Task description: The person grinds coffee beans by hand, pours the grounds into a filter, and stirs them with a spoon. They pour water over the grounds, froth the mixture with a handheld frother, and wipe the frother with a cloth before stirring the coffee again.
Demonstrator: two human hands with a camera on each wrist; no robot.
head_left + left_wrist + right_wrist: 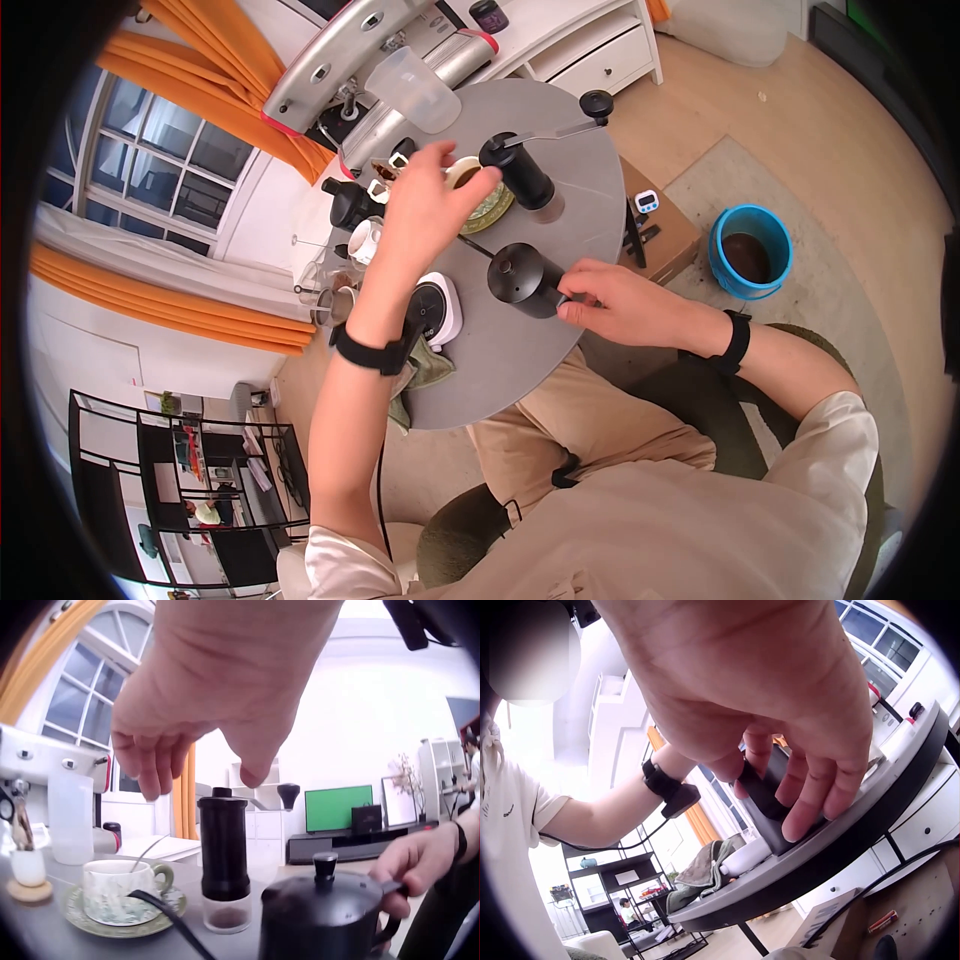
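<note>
A black gooseneck kettle [522, 279] stands near the table's right edge, its spout toward the cups; my right hand [640, 305] grips its handle. My left hand [428, 205] hovers with fingers spread over the cup area, holding nothing. In the left wrist view, a patterned cup [118, 894] with a spoon in it sits on a green saucer [84, 921]. Beside it a black hand grinder [224, 851] stands upright, its crank pointing sideways and grounds in its clear base [227, 915]. A white scale with a black top [432, 311] lies nearer to me.
An espresso machine [330, 60] and a translucent pitcher [415, 92] stand at the back. A white cup [363, 241] and glassware are at the left edge, a green cloth [430, 367] near the front. On the floor are a blue bucket [750, 252] and a cardboard box [660, 225].
</note>
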